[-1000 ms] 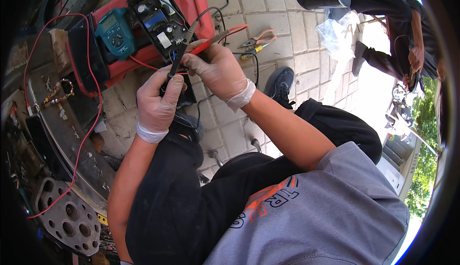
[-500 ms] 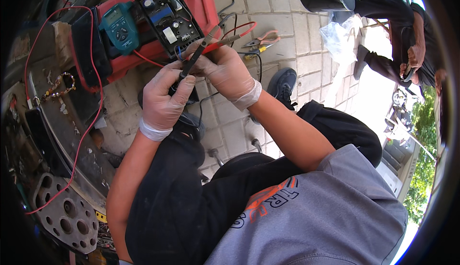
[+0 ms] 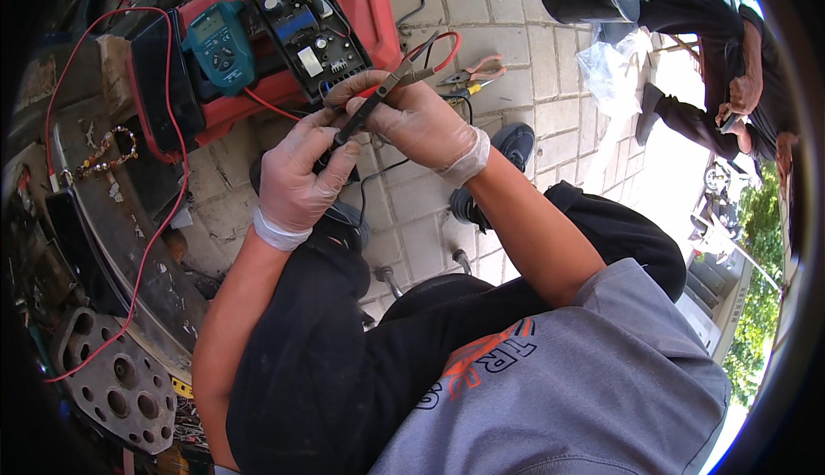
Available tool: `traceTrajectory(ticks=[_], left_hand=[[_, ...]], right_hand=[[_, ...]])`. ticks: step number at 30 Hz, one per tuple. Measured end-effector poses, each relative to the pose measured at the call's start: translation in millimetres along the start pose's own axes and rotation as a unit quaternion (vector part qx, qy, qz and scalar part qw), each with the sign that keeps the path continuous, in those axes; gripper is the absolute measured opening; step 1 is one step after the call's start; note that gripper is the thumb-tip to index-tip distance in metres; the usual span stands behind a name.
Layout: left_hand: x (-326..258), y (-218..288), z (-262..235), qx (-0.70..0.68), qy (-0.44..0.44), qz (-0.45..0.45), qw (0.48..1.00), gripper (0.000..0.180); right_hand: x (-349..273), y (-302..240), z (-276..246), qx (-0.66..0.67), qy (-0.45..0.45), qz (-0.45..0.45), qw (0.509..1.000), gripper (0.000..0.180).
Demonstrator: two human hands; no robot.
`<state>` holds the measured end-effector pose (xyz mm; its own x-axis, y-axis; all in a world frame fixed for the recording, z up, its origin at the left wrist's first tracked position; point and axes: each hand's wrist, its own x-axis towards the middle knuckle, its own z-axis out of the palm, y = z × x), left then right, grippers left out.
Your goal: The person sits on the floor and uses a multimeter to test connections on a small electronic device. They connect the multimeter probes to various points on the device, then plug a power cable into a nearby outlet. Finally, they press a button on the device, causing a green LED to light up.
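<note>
My left hand (image 3: 301,170), in a thin clear glove, is closed around the handles of a slim dark cutter-like tool (image 3: 365,114) with a pivot. Its narrow jaws point up and away, slightly parted. My right hand (image 3: 430,127), also gloved, is closed beside it, its fingers on a red test probe (image 3: 416,78) whose red wire loops up at the back end. The fingertips of both hands meet below an open black housing with a circuit board (image 3: 309,37). Short thin wires run from the board's near end toward my fingers; their ends are hidden.
A teal multimeter (image 3: 221,50) lies beside the housing on a red toolbox (image 3: 378,15). Pliers (image 3: 477,71) and a yellow-handled screwdriver (image 3: 462,92) lie on the paving. To the left are a red cable (image 3: 161,234) and perforated metal plate (image 3: 116,389). Another person (image 3: 713,71) sits at the right.
The dark tool has shifted up and right, and its jaws now show parted. My right hand has moved slightly right and down with the probe. My left hand remains nearly in place.
</note>
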<state>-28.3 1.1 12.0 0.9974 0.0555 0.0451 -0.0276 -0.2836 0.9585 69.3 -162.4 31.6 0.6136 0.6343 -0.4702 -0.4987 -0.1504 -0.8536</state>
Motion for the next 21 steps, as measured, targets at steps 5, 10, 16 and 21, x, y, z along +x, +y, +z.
traceTrajectory(ticks=[5,10,16,21], left_hand=[[0.2,0.1,0.1,0.015,0.004,0.008,1.0,0.017],[0.0,-2.1,2.5,0.01,0.014,0.012,1.0,0.015],[-0.6,-3.6,1.6,0.024,0.017,0.02,0.999,0.014],[-1.2,-1.9,-2.3,0.018,-0.019,0.018,0.999,0.012]], right_hand=[[0.7,3.8,-2.4,0.008,-0.013,-0.01,1.0,0.024],[2.0,5.4,-3.7,0.031,-0.023,-0.027,0.999,0.02],[3.9,8.5,-5.1,-0.005,-0.014,-0.014,1.0,0.02],[3.9,11.3,-5.5,0.0,-0.016,0.0,1.0,0.023]])
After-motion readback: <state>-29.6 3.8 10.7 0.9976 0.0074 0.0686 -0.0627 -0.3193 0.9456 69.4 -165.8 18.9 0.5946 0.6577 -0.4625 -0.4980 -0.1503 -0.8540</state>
